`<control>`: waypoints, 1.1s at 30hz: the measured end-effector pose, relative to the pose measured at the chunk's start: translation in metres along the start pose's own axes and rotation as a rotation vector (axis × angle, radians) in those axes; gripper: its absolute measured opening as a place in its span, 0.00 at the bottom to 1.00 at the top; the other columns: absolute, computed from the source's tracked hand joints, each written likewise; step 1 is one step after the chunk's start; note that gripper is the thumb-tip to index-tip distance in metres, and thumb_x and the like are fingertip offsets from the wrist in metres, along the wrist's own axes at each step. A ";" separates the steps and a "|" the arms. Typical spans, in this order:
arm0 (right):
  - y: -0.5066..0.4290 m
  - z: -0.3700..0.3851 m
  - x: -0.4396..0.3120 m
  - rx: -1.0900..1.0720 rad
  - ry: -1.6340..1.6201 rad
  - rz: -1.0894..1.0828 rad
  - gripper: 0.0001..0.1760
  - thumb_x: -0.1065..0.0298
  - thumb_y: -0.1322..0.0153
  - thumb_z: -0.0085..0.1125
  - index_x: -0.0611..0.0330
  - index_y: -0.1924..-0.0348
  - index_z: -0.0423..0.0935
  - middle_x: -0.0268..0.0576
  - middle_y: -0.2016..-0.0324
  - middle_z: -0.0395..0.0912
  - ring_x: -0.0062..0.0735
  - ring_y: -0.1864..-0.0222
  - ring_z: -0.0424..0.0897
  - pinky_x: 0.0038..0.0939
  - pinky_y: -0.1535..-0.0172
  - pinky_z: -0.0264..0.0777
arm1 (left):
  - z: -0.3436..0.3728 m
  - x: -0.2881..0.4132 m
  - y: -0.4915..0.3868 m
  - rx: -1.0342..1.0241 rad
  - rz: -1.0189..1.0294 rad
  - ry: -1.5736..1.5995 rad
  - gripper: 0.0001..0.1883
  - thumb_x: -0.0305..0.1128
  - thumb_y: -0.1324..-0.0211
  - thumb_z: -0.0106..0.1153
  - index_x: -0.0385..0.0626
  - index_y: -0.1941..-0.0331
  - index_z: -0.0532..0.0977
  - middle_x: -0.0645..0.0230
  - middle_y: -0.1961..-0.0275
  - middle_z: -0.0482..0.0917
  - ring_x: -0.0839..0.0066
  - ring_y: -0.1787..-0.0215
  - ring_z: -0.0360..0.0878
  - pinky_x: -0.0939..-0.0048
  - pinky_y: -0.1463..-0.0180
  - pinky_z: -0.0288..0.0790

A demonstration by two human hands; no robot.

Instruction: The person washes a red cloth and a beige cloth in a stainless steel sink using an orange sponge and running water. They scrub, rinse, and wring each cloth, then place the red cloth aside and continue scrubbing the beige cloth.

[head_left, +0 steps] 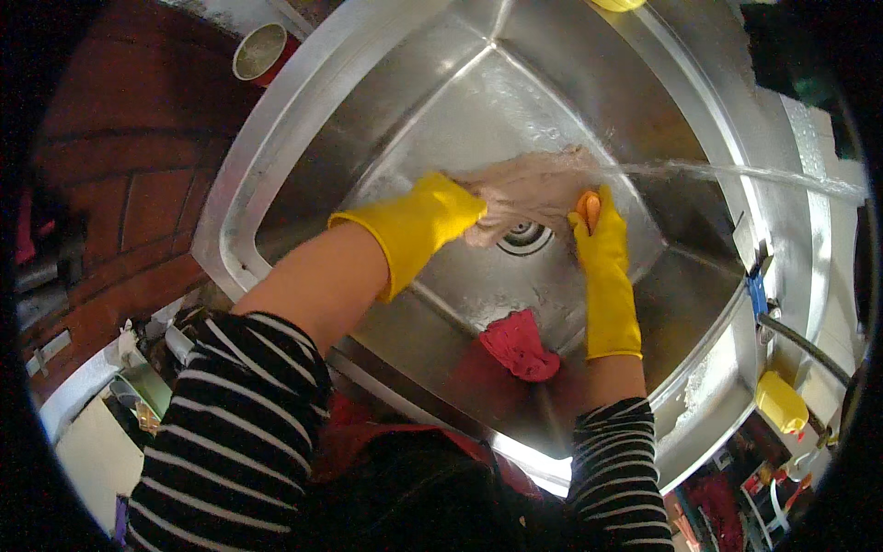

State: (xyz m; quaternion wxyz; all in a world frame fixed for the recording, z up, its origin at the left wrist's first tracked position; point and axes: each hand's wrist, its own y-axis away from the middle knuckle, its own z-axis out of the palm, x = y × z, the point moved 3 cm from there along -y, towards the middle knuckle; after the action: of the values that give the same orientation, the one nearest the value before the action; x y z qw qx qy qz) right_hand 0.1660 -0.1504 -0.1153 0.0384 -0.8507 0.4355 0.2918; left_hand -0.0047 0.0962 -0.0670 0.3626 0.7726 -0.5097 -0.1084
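Observation:
A wet beige cloth [528,183] is spread over the floor of a stainless steel sink [441,117], partly covering the round drain [528,241]. My left hand [445,210], in a yellow rubber glove, grips the cloth's left end. In a matching glove, my right hand [606,238] holds a small orange object [589,209], possibly a bar of soap, at the cloth's right side. A stream of water [731,169] arcs in from the right and lands by the cloth's far right end. Closer to me, a crumpled pink-red cloth [521,345] lies in the sink.
Beyond the left rim stands a red container [256,54] with a pale inside. A blue object [757,293] and a dark hose or cable [804,345] are at the right rim. Further down that side lies a yellow bottle [781,402]. Another yellow item [619,4] shows at the top edge.

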 end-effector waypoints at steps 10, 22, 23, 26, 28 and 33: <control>0.083 -0.014 -0.100 -0.475 -0.319 0.307 0.50 0.53 0.30 0.75 0.56 0.22 0.58 0.63 0.35 0.73 0.62 0.33 0.74 0.47 0.34 0.71 | -0.046 0.012 -0.082 0.803 0.285 0.081 0.21 0.45 0.25 0.45 0.59 0.35 0.78 0.63 0.30 0.78 0.64 0.24 0.69 0.58 0.20 0.59; 0.069 -0.010 -0.012 0.170 0.055 0.127 0.44 0.71 0.32 0.72 0.58 0.26 0.60 0.65 0.41 0.79 0.70 0.46 0.81 0.51 0.43 0.76 | 0.035 0.089 0.004 -0.225 0.431 -0.129 0.18 0.47 0.35 0.60 0.47 0.54 0.88 0.55 0.54 0.89 0.53 0.49 0.88 0.50 0.44 0.78; 0.071 -0.009 -0.021 0.192 0.000 0.118 0.45 0.72 0.33 0.73 0.59 0.26 0.60 0.64 0.42 0.79 0.68 0.46 0.82 0.51 0.42 0.76 | 0.039 0.080 0.003 -0.247 0.425 -0.140 0.18 0.44 0.34 0.56 0.47 0.50 0.86 0.53 0.52 0.89 0.53 0.48 0.88 0.50 0.43 0.78; 0.060 -0.010 -0.074 0.428 -0.251 -0.062 0.43 0.71 0.32 0.74 0.61 0.26 0.65 0.61 0.47 0.83 0.60 0.47 0.85 0.44 0.46 0.78 | 0.049 0.057 0.018 -0.210 0.390 -0.156 0.21 0.37 0.31 0.49 0.46 0.41 0.83 0.51 0.46 0.87 0.55 0.43 0.86 0.50 0.40 0.77; 0.041 0.003 -0.122 0.215 -0.206 -0.274 0.40 0.70 0.34 0.74 0.59 0.29 0.69 0.61 0.48 0.83 0.64 0.47 0.83 0.48 0.46 0.78 | 0.048 0.039 0.036 -0.119 0.414 -0.120 0.21 0.36 0.32 0.49 0.48 0.41 0.83 0.51 0.42 0.85 0.55 0.40 0.85 0.51 0.38 0.76; -0.026 0.012 -0.148 -0.173 0.094 -0.358 0.37 0.60 0.30 0.71 0.54 0.29 0.70 0.59 0.47 0.83 0.63 0.48 0.82 0.50 0.46 0.78 | 0.043 0.005 0.035 -0.325 0.168 -0.157 0.20 0.38 0.34 0.53 0.50 0.42 0.84 0.52 0.42 0.85 0.54 0.39 0.84 0.49 0.38 0.77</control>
State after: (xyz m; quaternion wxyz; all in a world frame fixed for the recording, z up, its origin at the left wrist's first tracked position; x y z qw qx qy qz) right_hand 0.1139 -0.0242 -0.0523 -0.0040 -0.9273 0.2521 0.2765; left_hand -0.0500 0.0656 -0.0731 0.4494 0.6478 -0.5750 -0.2184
